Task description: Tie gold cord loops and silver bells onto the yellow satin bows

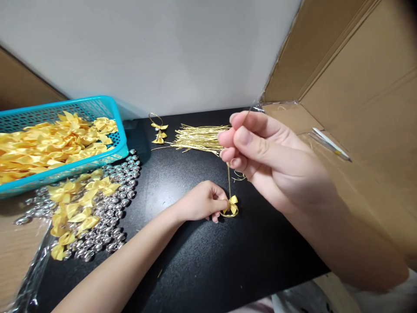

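My left hand (206, 201) rests low over the black table, its fingers closed on a yellow ribbon bow (233, 201) beside a gold loop (230, 213). From the bow a thin gold cord (229, 182) runs straight up to my right hand (260, 148). Raised close to the camera, that hand pinches the cord between thumb and fingers, and a thin end sticks out above the fingertips. Behind it lies a bundle of gold cords (198, 138), partly covered by the right fingers.
A turquoise basket (121, 130) full of yellow bows stands at left. Silver beads (104, 221) and loose bows (86, 213) are heaped before it. A bow piece with a loop (159, 128) lies at the back. White tweezers (332, 144) rest on cardboard at right.
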Tool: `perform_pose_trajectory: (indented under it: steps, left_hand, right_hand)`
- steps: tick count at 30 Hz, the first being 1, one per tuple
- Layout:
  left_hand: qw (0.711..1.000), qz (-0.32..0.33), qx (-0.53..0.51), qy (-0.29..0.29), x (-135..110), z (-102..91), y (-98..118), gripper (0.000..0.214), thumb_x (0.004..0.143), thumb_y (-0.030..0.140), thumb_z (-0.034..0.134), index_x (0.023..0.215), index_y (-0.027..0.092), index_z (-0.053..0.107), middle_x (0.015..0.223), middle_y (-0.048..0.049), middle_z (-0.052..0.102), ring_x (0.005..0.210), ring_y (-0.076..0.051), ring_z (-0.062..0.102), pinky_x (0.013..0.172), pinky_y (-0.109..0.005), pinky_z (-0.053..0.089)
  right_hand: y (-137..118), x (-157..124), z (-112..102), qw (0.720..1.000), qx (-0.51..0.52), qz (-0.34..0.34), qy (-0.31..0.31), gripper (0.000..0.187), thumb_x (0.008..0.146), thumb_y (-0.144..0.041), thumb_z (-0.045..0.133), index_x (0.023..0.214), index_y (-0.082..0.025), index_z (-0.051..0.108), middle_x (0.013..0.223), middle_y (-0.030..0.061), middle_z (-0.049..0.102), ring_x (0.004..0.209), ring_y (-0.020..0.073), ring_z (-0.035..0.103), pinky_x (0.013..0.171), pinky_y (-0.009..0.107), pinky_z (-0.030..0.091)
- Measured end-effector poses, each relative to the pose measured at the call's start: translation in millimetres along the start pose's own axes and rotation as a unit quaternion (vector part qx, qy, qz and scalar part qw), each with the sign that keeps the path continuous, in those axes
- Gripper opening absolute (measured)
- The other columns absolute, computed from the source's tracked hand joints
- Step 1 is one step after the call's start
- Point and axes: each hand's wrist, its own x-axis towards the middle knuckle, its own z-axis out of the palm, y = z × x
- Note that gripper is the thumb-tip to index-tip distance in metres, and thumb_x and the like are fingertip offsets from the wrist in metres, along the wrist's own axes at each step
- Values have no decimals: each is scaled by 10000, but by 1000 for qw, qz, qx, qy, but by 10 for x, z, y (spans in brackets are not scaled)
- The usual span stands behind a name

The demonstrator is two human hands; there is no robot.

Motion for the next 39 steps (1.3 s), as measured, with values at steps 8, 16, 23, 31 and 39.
perform_pose_trajectory:
  steps: [8,16,23,31,39]
  left_hand:
    - [1000,17,-25,2,-101,-53,85,186,804,251,557,650,151,587,524,24,582,478,-85,556,484,-177,425]
    - [995,78,21,65,-279,-145,212,198,845,246,525,703,143,616,649,5,593,574,-102,568,581,-217,479]
    - [987,89,83,104,-466,-201,333,327,934,389,459,791,158,642,678,0,605,628,-133,621,591,-223,469]
    - [975,115,133,138,-583,-194,434,334,949,351,427,721,181,602,651,12,632,613,-130,627,574,-207,456]
    - [976,130,58,162,-657,-229,486,284,926,371,484,838,171,666,658,3,638,603,-123,590,556,-199,464]
  right_hand:
    - [-21,65,-187,996,-20,-80,-38,119,744,-196,753,747,-293,685,750,-76,709,707,112,687,659,251,594]
    - [-86,75,-255,985,-126,-117,28,122,792,-379,715,768,-290,635,815,-29,650,645,121,584,556,280,503]
    - [-19,72,-333,976,-179,-120,-6,49,820,-306,704,809,-263,682,663,-23,558,520,94,451,460,239,392]
    - [50,68,-277,935,-333,1,-122,104,890,-250,568,802,-201,593,596,-60,405,527,80,352,476,214,311]
    - [102,74,-267,905,-404,41,-128,116,816,-290,666,818,-176,644,581,-88,251,511,68,245,462,215,221]
